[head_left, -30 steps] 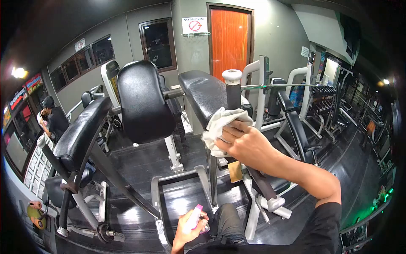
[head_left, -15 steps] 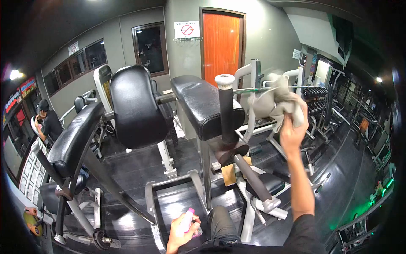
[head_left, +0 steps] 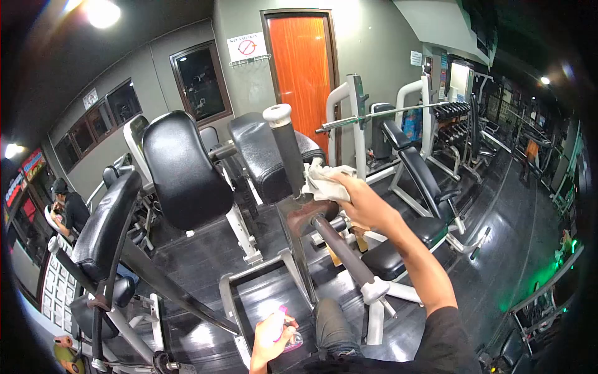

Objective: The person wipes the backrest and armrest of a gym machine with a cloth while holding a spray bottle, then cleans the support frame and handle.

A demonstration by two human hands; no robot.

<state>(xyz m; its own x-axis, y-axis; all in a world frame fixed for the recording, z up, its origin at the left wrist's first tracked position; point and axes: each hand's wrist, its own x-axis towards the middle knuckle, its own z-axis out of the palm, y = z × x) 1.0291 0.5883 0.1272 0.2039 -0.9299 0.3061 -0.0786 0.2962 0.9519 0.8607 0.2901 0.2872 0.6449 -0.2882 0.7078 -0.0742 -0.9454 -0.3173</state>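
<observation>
My right hand (head_left: 367,202) is closed on a crumpled pale cloth (head_left: 327,181). The cloth lies against the lower part of an upright black foam-covered handle (head_left: 288,156) with a white end cap. Behind that handle is a black padded arm rest (head_left: 261,153) of the exercise machine. Low in the view, my left hand (head_left: 269,341) is wrapped round a bottle (head_left: 293,340) with a pink top and clear lower part, which looks like a spray bottle. My fingers hide much of it.
The machine's black back pad (head_left: 185,168) and left arm pad (head_left: 112,224) stand at the left. A bench (head_left: 417,174) with a barbell (head_left: 380,115) is at the right. Farther left, a person in a cap (head_left: 73,209) sits. An orange door (head_left: 303,81) is behind.
My right hand has come down and left with the cloth, from the air beside the handle onto the handle. The view has shifted a little; my left hand still holds the bottle.
</observation>
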